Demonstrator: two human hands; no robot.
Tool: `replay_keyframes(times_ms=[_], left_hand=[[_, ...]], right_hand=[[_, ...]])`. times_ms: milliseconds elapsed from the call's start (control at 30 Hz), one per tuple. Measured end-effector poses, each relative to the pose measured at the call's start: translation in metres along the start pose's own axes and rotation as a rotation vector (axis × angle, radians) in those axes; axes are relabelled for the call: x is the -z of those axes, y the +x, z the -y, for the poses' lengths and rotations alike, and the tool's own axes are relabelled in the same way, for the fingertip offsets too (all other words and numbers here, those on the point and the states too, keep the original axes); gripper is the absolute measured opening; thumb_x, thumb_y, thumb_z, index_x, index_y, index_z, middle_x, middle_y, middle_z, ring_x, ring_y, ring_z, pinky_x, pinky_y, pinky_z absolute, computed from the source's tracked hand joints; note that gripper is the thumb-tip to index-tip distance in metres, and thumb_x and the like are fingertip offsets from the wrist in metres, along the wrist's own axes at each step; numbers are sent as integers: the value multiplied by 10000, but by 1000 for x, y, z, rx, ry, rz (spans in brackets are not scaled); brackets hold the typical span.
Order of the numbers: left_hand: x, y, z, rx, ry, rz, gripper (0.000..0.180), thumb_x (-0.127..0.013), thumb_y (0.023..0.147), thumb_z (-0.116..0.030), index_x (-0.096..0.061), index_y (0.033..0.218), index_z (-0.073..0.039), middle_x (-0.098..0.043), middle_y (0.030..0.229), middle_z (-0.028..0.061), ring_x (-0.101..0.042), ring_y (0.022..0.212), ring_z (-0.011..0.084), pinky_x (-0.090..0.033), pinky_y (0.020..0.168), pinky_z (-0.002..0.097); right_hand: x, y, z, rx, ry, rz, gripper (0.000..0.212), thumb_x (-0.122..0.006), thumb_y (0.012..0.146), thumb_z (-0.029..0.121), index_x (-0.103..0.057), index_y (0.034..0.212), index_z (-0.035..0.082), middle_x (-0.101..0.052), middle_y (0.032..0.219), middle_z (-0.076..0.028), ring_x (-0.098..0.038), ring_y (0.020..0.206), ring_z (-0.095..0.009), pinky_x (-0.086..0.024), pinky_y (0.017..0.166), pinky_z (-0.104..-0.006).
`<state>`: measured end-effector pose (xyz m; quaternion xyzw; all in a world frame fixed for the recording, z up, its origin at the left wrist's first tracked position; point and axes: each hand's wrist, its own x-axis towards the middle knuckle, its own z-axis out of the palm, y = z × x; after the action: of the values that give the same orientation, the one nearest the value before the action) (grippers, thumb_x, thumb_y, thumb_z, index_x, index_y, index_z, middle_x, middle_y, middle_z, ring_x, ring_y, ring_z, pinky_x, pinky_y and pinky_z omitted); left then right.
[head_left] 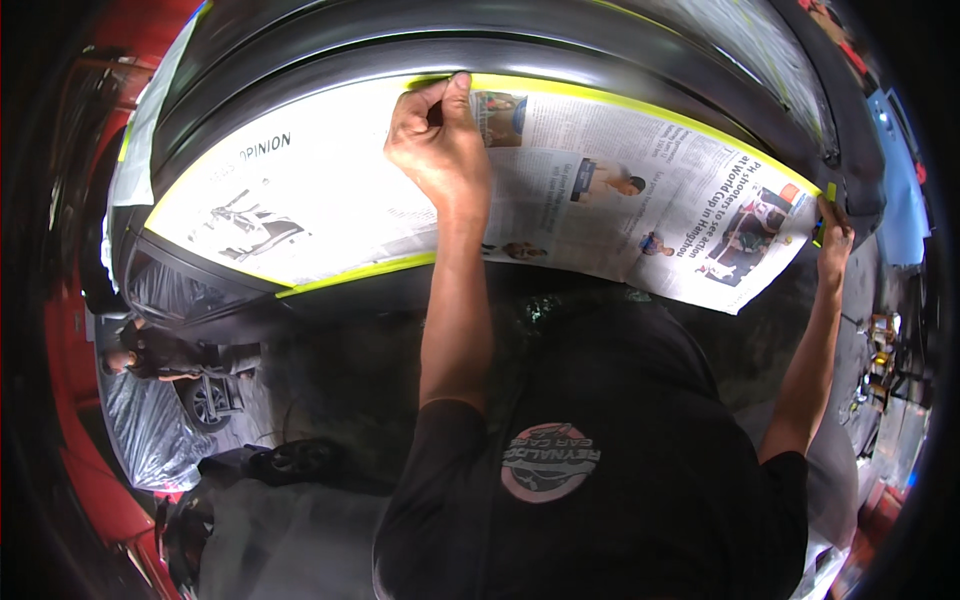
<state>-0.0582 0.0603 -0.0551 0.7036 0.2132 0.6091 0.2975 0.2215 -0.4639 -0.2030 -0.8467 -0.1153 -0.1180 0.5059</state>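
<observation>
the bare left hand (438, 140) sets its thumb and bent fingers on a bright yellow tape strip (540, 85) at upper centre; whether they pinch it, i cannot tell. the bare right hand (835, 243) curls at the right, its grip unclear. a printed white newspaper sheet (560, 185) spans the upper frame, below a glossy black curved panel (620, 35). the step seems to be taping its edge; next likely calls for smoothing rightward.

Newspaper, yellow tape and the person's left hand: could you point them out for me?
Newspaper (548, 195), head view: printed middle area.
Yellow tape (368, 273), head view: strip along the newspaper's lower left edge.
Left hand (445, 152), head view: back of the hand.
</observation>
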Motion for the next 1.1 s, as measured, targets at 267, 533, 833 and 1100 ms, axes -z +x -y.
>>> replay_keyframes(times_ms=[267, 533, 833, 1100], left_hand=[[4, 4, -11, 156, -29, -20, 235, -901, 850, -145, -748, 791, 23, -693, 665, 72, -593, 588, 126, -510, 632, 288], [-5, 4, -13, 15, -37, -61, 179, -848, 912, -97, -725, 836, 9, -703, 790, 70, -642, 708, 135, -516, 637, 272], [-7, 3, 14, -779, 463, -5, 187, -773, 866, -16, -746, 1042, -74, -689, 1140, 122, -606, 1003, 336, -501, 824, 427], [-2, -19, 6, -746, 528, 75, 341, -678, 950, -38, -726, 1288, -39, -635, 1305, 173, -544, 1196, 382, -430, 976, 495]], right_hand=[[0, 1, -14, -63, -8, 22, 312, -689, 1014, 234, -774, 1175, -19, -724, 971, -33, -587, 865, -101, -454, 750, -277], [14, -6, -17, 0, 1, 49, 315, -663, 1024, 228, -766, 1182, -24, -726, 1012, -45, -604, 939, -109, -456, 845, -273], [-11, -17, -4, -125, 217, -17, 247, -747, 974, 232, -784, 1028, -6, -662, 873, 17, -533, 800, -84, -406, 736, -263], [-2, -13, -26, -129, 146, 1, 240, -744, 980, 203, -800, 1118, 15, -734, 966, -18, -595, 884, -93, -450, 789, -261]])
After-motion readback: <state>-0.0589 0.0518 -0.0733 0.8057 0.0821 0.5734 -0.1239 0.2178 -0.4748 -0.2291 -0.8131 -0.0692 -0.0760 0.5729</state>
